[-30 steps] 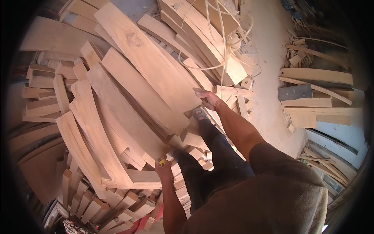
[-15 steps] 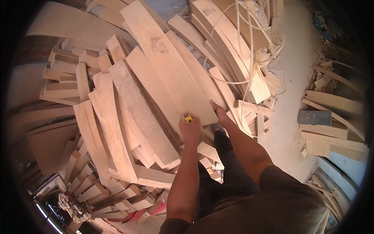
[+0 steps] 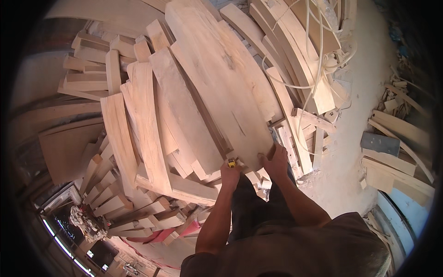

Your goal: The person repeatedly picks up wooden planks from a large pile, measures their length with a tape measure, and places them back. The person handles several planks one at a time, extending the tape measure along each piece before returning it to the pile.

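A wide, pale wooden board (image 3: 221,87) with dark grain streaks lies on top of the pile, its near end toward me. My left hand (image 3: 230,175) is closed around a small yellow and black tape measure (image 3: 231,163), at the left corner of that end. My right hand (image 3: 276,162) grips the right corner, thumb on the upper face; its other fingers are partly hidden. Left of this board lies a greyish plank (image 3: 189,106), close alongside it.
Curved wooden pieces (image 3: 150,124) and short blocks (image 3: 87,81) crowd the left. A pale hose (image 3: 318,60) loops over long timbers at the far right. Beyond a strip of dusty floor (image 3: 344,157), more offcuts and a dark grey block (image 3: 380,144) lie along the right.
The top board's visible face now shows dark streaks where it looked plainer, and its near end is closer to me. Both hands moved nearer; the view shifted, with the pile further right.
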Demonstrator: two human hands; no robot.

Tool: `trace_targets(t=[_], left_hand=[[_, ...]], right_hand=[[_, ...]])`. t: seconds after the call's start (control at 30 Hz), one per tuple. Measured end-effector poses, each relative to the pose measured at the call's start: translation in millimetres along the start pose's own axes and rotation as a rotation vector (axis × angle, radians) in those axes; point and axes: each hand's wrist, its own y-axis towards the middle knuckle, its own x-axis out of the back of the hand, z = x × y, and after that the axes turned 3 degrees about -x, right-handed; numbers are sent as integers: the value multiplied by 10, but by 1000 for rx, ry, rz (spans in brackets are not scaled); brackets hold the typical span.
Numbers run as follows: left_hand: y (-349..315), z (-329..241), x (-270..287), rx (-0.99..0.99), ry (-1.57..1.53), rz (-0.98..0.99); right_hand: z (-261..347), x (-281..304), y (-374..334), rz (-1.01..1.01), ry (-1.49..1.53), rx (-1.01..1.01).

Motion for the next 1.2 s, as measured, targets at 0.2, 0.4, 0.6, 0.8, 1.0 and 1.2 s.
trace_targets(t=[0.2,0.4,0.6,0.8,1.0,1.2], left_hand=[[-201,106,415,49,-30,-200],[15,-93,536,-107,-34,-213],[79,252,584,18,26,-233],[-87,251,534,79,-13,-201],[-16,440,572,139,-160,-70],[-22,478,546,37,54,-62]], right_hand=[[-842,-390,-115,98,158,-298],[-904,-514,80,309,298,-308],[-243,-685,-18,556,718,-414],[-441,-976,-8,546,806,-373],[-444,-1069,105,718,885,-677],[-272,-1193,-38,601,665,-643]])
